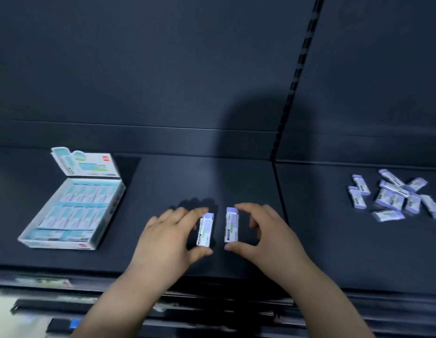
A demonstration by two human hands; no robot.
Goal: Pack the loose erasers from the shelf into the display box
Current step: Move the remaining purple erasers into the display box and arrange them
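lilac, paper-sleeved rectangular erasers [206, 229]

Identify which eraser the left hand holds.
The left eraser of the centre pair, pinched by the left hand; the right eraser is in the right hand, the pile far right.

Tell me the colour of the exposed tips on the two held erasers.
Pale purple on both left eraser and right eraser; head view.

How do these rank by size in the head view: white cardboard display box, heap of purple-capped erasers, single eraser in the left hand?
1. White cardboard display box
2. Heap of purple-capped erasers
3. Single eraser in the left hand; the eraser in the right hand looks alike.
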